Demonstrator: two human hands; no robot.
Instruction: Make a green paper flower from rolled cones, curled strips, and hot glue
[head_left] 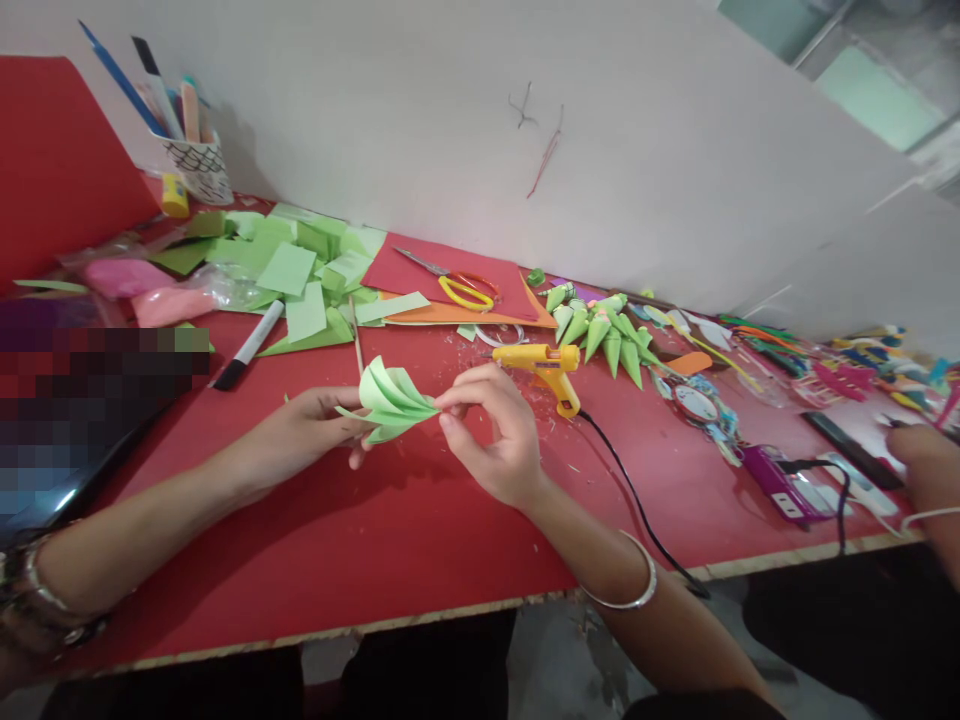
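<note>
A light green folded paper piece, fanned into several pleats, is held in the air over the red table. My left hand grips its wide left side, with some fingers hidden behind the paper. The narrow right tip is pinched between the thumb and index finger of my right hand. Just behind my right hand lies a yellow glue gun. Scissors with red and yellow handles rest on red paper farther back.
Green paper pieces and a marker lie at the left, near a pen cup. Green paper cones sit right of centre. A black cord crosses the table's front edge. Another person's hand is at the far right.
</note>
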